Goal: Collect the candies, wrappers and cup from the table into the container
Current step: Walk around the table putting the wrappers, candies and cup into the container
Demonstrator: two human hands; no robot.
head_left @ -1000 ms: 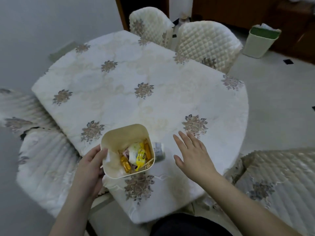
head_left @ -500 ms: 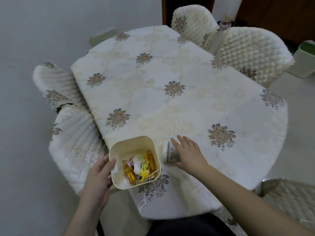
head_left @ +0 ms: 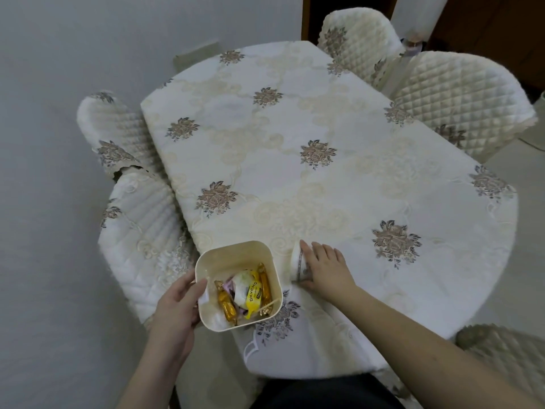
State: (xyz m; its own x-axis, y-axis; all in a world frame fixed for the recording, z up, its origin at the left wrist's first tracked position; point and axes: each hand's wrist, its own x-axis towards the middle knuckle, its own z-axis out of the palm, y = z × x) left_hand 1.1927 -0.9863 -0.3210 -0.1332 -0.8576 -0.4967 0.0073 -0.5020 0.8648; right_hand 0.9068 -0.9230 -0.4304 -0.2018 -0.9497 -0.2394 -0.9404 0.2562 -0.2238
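Note:
A cream square container stands at the table's near left corner, partly over the edge. Inside it lie gold-wrapped candies, a yellow and white wrapper and pinkish wrappers. My left hand grips its left wall, thumb over the rim. A white paper cup with a dark band lies on its side just right of the container. My right hand holds the cup, fingers wrapped over its top and far side.
The oval table wears a cream cloth with brown flower motifs. Quilted chairs stand at the left, far right and near right. A grey wall runs along the left.
My right hand reached left across the table to the lying cup and closed over it. The left hand kept hold of the container. The camera view swung left.

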